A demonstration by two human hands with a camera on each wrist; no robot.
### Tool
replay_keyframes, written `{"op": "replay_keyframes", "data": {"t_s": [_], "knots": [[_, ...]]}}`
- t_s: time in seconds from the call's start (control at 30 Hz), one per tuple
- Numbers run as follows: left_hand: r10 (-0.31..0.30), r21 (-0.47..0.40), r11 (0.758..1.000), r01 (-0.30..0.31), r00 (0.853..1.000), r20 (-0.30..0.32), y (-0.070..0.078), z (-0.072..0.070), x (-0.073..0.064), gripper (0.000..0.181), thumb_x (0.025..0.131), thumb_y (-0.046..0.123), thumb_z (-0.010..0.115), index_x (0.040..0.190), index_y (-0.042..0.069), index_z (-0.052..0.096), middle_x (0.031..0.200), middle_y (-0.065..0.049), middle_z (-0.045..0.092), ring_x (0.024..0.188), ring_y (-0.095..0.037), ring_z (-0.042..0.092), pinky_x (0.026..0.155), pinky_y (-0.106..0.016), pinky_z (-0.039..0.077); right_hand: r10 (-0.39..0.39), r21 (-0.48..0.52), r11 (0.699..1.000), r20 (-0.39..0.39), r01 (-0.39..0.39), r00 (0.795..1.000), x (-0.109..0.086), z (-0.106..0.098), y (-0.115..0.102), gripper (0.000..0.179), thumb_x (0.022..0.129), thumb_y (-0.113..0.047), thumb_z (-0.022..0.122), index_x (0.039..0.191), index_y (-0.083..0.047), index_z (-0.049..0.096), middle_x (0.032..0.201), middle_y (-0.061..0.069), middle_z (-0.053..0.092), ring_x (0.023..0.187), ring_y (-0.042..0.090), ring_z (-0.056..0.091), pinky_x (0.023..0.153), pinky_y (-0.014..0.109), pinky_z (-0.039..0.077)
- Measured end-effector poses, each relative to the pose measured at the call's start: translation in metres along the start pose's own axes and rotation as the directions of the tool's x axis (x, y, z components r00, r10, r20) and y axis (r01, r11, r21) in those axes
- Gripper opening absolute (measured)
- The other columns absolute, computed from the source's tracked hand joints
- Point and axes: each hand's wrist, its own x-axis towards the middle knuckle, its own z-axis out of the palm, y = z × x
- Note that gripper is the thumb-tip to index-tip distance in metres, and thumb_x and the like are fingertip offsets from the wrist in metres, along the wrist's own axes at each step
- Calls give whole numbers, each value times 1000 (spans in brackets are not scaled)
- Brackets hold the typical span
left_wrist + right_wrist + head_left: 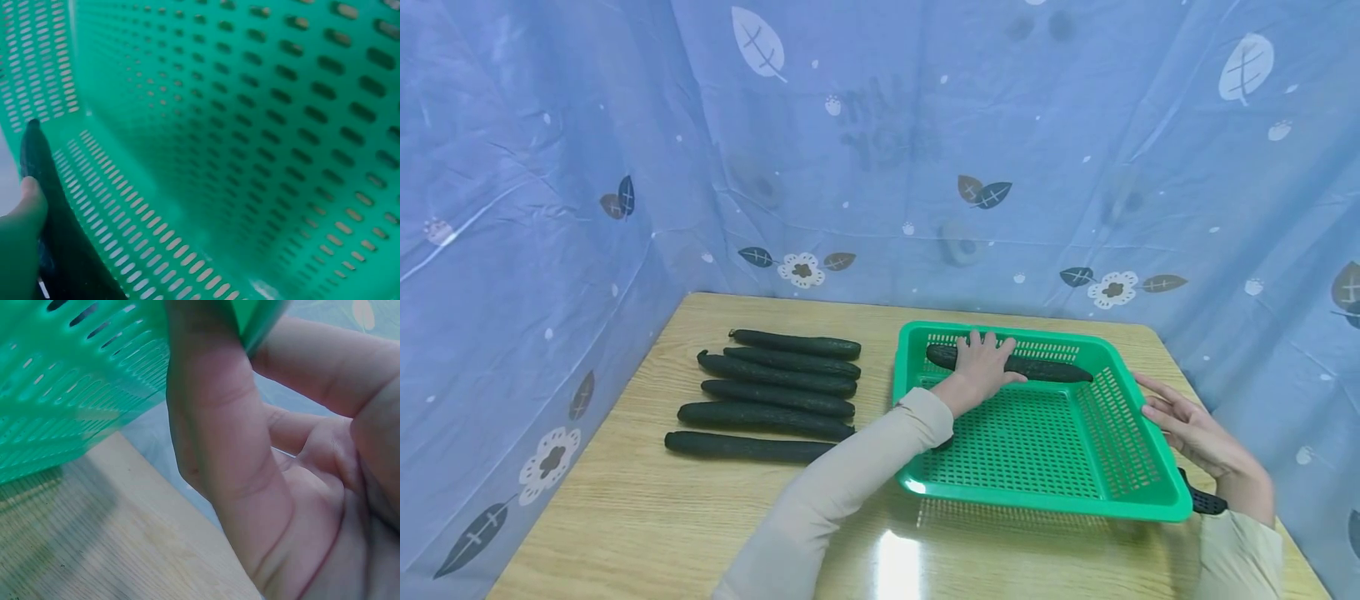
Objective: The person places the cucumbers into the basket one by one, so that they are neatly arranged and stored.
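Observation:
A dark green cucumber (1048,369) lies along the far wall inside a green slotted plastic basket (1030,497). My left hand (981,367) reaches over the basket's left side and grips that cucumber from above, fingers across it. In the left wrist view the thumb (28,209) presses along the cucumber (56,219), beside the slotted wall. At the basket's right side, my right hand (1198,433) holds the rim between thumb and fingers. The right wrist view shows a finger (228,425) passing behind the green rim, the palm outside the basket.
Several cucumbers (767,396) lie roughly parallel on the wooden table (647,517), left of the basket. A blue patterned curtain (887,150) hangs behind and along both sides of the table. A dark strap (1206,500) sits at the right wrist.

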Motion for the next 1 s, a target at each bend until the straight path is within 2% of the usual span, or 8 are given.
{"op": "replay_keyframes", "data": {"t_s": [0.13,0.3,0.43,0.63,1.0], "knots": [[1,38,999,-1,1000,15,1,5,0,66,83,71,35,137,33,34,126,1,48,117,-25,45,94,-42,40,-3,8,1000,13,3,1000,0,-1,0,56,99,8,21,149,-6,-1,123,3,51,100,15,61,74,30,54],[-6,55,998,1,996,92,4,11,1,70,82,70,38,143,37,26,138,2,42,129,-25,39,98,-43,39,-4,26,1000,18,3,1000,0,-1,-1,56,99,9,20,148,-5,-2,124,2,53,101,15,61,75,30,54],[-3,81,997,-8,991,133,7,18,1,70,82,70,39,143,38,25,139,2,41,128,-25,39,96,-42,41,10,-9,1000,-7,-10,1000,0,1,-1,56,99,8,22,149,-6,0,118,2,55,98,13,61,73,28,54],[10,104,994,-22,992,122,7,26,2,69,82,69,40,142,37,27,137,1,42,126,-25,42,94,-42,43,13,-95,995,-40,-17,999,2,0,-1,55,100,5,25,149,-6,4,116,-2,54,92,9,60,66,24,52],[26,115,993,-41,991,135,7,28,-3,64,82,67,44,136,35,31,133,1,44,123,-25,45,95,-43,43,-1,-92,996,-40,-2,999,1,1,0,55,99,6,25,149,-4,3,109,-1,54,83,8,59,58,21,50]]}}
